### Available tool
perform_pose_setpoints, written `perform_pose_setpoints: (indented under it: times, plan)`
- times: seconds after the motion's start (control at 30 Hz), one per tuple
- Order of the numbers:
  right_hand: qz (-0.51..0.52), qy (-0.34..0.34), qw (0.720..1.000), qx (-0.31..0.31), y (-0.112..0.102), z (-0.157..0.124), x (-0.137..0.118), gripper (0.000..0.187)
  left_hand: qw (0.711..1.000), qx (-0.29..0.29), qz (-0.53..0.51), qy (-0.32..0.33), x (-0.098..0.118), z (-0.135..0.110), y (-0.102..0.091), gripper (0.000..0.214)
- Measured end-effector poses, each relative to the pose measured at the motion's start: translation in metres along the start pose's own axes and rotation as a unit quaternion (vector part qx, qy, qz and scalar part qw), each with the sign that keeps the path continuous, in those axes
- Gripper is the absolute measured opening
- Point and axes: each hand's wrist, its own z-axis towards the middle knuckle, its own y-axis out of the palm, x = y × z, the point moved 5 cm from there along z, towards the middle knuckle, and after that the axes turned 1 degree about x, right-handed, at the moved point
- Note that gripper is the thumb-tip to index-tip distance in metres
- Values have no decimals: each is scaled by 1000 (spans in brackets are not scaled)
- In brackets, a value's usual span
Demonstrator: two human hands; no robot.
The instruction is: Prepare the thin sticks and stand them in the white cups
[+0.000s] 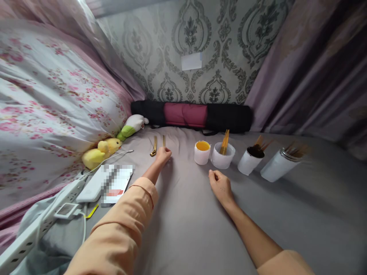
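My left hand (163, 154) is closed over the near end of some slim gold-coloured cutlery (164, 140); its thin stems stick out beyond my fingers. Just left of it, a small bunch of gold-coloured cutlery (154, 146) lies on the grey sheet, too small to tell its exact kind. My right hand (220, 186) rests with curled fingers below a white cup with a yellow inside (202, 154) and a wider white tub (222, 162) holding wooden sticks (225, 142). Nothing shows in the right hand.
To the right stand a dark-mouthed white cup (248, 164) with sticks and a white jar (276, 168) of thin sticks. A phone (119, 185), a power bank (91, 185), a power strip (47, 215) and plush toys (100, 154) lie left. A black and maroon roll (186, 115) lies behind.
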Motion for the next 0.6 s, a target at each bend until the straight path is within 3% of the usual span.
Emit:
perform_pose_setpoints:
  times: [0.6]
  plan:
    - [6, 10, 1000, 3, -2, -2, 0, 40, 982, 29, 184, 32, -3, 22, -19, 26]
